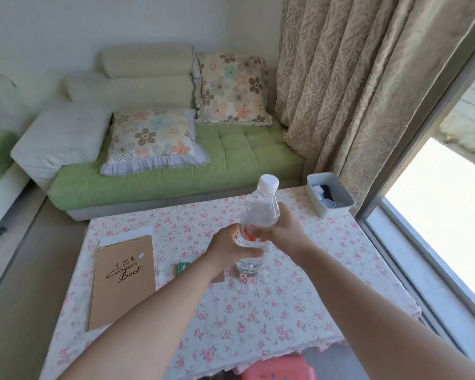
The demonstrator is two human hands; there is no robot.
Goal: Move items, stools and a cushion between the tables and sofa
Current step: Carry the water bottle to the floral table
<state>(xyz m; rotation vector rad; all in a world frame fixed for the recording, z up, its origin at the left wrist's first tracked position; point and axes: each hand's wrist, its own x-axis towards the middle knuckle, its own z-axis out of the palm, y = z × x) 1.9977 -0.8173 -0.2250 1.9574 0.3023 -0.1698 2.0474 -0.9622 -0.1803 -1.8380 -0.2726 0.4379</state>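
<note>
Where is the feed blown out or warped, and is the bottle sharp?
Head view: the window at right is blown out white; the wide-angle lens bows the curtain; the bottle is sharp, its clear body low-contrast against the table; left hand and right hand evenly lit.

Both bare forearms reach forward from the bottom edge and converge toward the middle, the left from the lower left and the right from the lower right. The left hand (228, 245) grips the lower body of an upright bottle (261, 212), its thumb laid across the near side. The right hand (285, 229) holds the same bottle slightly higher from the opposite side, its fingers (259, 232) curled round the middle, so the two hands sit close together, almost touching.
</note>
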